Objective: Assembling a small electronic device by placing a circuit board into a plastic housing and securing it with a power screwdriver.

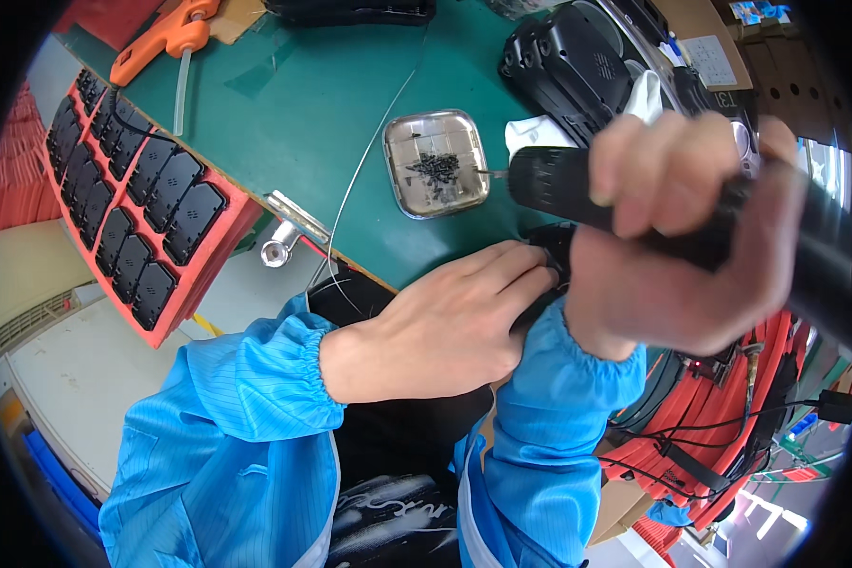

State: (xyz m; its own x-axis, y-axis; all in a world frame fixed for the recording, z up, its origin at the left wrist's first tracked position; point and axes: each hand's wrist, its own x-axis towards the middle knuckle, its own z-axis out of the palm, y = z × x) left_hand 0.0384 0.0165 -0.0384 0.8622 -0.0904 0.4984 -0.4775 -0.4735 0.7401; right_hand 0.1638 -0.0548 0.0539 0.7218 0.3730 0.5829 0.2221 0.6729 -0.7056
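Observation:
My right hand, somewhat blurred, is wrapped round a thick black electric screwdriver. Its thin bit points left and reaches the right rim of a square metal dish. In the dish lies a heap of tiny black screws. My left hand is lower, at the near edge of the table, with its fingers bent over a black plastic part. Most of that part is hidden under my fingers and behind my right wrist.
Red trays of black plastic covers stand at the left beside a metal clamp. An orange glue gun lies at the far left of the green mat. Black housings are stacked at the far right; cables hang at the lower right.

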